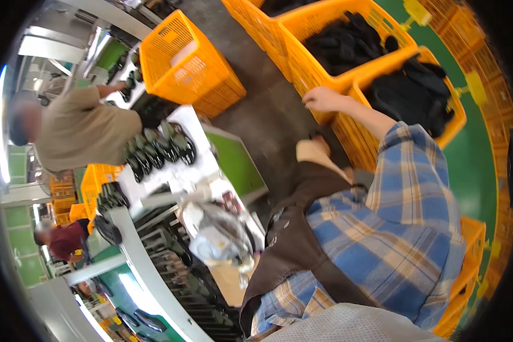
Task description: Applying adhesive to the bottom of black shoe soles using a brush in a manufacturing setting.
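My right hand (324, 99) reaches out from a blue plaid sleeve, its fingers curled in, and nothing shows in them. It is beside the corner where two yellow crates meet. The far crate (302, 48) holds a heap of black soft-looking pieces (347, 43). The nearer crate (456, 122) holds more black pieces (407, 97). My left hand cannot be made out. Past the hem of my brown apron (293, 239) is a pale, skin-coloured shape (312, 151); whether it is a hand or a foot is unclear.
A tall yellow crate (225, 82) stands on the dark floor. Left of me, a white table (202, 145) bears rows of dark shoes (159, 145) and a bagged machine (216, 233). A person in a tan shirt (91, 128) works beyond it; another (65, 242) wears dark red.
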`<state>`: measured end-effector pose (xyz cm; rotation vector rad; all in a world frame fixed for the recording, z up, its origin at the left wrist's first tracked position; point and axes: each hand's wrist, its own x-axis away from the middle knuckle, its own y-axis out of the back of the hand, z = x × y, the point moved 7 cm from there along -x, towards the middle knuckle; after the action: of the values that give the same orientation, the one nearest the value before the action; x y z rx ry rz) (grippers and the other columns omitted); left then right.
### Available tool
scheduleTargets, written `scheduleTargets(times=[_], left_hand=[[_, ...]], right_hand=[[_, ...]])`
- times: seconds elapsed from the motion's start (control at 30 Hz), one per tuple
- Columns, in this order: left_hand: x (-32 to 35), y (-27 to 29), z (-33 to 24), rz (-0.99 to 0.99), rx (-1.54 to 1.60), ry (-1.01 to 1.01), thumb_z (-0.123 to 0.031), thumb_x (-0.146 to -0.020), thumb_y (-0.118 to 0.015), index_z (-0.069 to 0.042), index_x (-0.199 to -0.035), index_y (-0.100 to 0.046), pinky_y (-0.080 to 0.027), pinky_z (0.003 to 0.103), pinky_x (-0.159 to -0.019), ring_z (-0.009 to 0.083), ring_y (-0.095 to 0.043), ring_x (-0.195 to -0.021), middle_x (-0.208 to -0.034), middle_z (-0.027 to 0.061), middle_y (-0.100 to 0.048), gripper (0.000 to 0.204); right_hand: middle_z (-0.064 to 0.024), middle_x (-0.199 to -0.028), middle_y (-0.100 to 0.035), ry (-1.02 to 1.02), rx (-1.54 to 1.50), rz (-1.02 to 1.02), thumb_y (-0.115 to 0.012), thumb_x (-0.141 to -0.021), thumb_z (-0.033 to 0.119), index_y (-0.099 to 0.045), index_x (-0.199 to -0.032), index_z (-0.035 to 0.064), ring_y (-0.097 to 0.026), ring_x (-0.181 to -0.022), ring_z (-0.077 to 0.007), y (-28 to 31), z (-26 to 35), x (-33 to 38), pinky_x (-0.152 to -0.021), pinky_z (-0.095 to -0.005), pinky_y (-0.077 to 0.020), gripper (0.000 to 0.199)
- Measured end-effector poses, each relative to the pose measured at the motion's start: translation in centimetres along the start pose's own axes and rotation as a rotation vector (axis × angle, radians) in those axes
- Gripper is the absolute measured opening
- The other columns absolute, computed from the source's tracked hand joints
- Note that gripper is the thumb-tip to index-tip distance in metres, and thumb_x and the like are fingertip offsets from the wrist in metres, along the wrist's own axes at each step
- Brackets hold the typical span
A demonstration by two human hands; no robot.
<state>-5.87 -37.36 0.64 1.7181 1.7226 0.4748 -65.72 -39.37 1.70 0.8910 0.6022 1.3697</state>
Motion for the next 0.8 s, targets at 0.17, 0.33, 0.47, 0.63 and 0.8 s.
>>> scheduleTargets(times=[0.17,0.33,0.47,0.63,0.8], left_hand=[[-14.8,-17.3,-10.6,-0.046,0.107,-0.108,-0.015,-0.094,-0.050,0.007,-0.112,-0.056,-0.042,0.032,-0.094,0.0229,-0.055,-0.106,-0.115,0.0170,-0.058,0.029],[-20.5,-27.7,-16.2,0.076,0.122,-0.108,-0.016,-0.094,-0.050,0.007,-0.113,-0.056,-0.042,0.032,-0.093,0.0227,-0.055,-0.106,-0.116,0.0166,-0.058,0.030],[-22.4,-32.3,-18.4,0.252,0.099,-0.069,-0.016,-0.094,-0.050,0.006,-0.113,-0.056,-0.042,0.032,-0.093,0.0225,-0.055,-0.106,-0.116,0.0163,-0.058,0.030],[-21.5,-29.4,-17.7,0.547,0.026,0.003,-0.017,-0.094,-0.050,0.006,-0.113,-0.056,-0.042,0.031,-0.093,0.0223,-0.055,-0.107,-0.117,0.0159,-0.058,0.030],[-23.2,-29.5,-15.9,0.852,0.025,0.011,-0.018,-0.094,-0.050,0.006,-0.113,-0.056,-0.041,0.031,-0.093,0.0221,-0.055,-0.107,-0.117,0.0155,-0.057,0.031]], right_hand=[[-0.0229,-0.115,-0.050,-0.423,0.050,-0.522,-0.066,-0.073,0.023,-0.049,-0.122,0.0066,-0.049,-0.107,-0.0405,7.9,-25.6,-2.9,-0.092,-0.0436,-0.0425,0.055],[-0.0210,-0.143,-0.026,-0.977,0.066,-0.196,-0.077,-0.066,0.034,-0.023,-0.142,0.0159,-0.036,-0.125,-0.0374,4.9,-33.7,-1.2,-0.100,-0.0492,-0.0357,0.095],[-0.0223,-0.140,-0.029,-1.009,0.258,-0.196,-0.078,-0.067,0.033,-0.022,-0.142,0.0091,-0.042,-0.120,-0.0353,4.2,-33.9,-2.1,-0.095,-0.0472,-0.0381,0.096],[-0.0227,-0.136,-0.032,-0.971,0.283,-0.334,-0.074,-0.070,0.026,-0.028,-0.137,0.0078,-0.049,-0.110,-0.0376,4.3,-36.2,-3.2,-0.088,-0.0471,-0.0431,0.084],[-0.0215,-0.110,-0.057,-0.949,-0.006,-0.689,-0.063,-0.068,0.025,-0.053,-0.116,0.0027,-0.058,-0.096,-0.0358,9.3,-37.3,-1.6,-0.080,-0.0386,-0.0483,0.053]])
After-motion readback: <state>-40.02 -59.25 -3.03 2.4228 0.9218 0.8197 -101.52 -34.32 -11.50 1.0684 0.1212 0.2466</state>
